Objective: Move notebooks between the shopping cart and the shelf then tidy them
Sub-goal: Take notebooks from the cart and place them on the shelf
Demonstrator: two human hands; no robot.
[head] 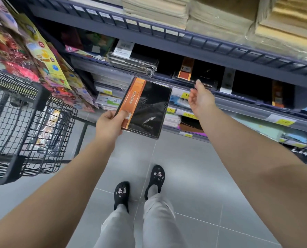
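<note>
Grey floor tiles (194,176) run under a dark metal shelf (202,42) of stationery in a shop aisle. A black notebook (147,108) with an orange band, tilted before the shelf, is pinched at its lower corner by the left hand (109,126); the right hand (201,99) hangs loosely spread beside it, empty. A wire shopping cart (32,108) stands left, wrapped notebooks (133,63) stacked on the shelf beyond.

**Both arms out, one hand full**

Both bare forearms stretch forward. The left hand (109,126) grips a notebook (147,108) by its lower left corner, thumb flat on the cover, fingers beneath. The right hand (201,99) reaches further ahead, holding nothing, fingers loosely extended, palm turned inward.
</note>
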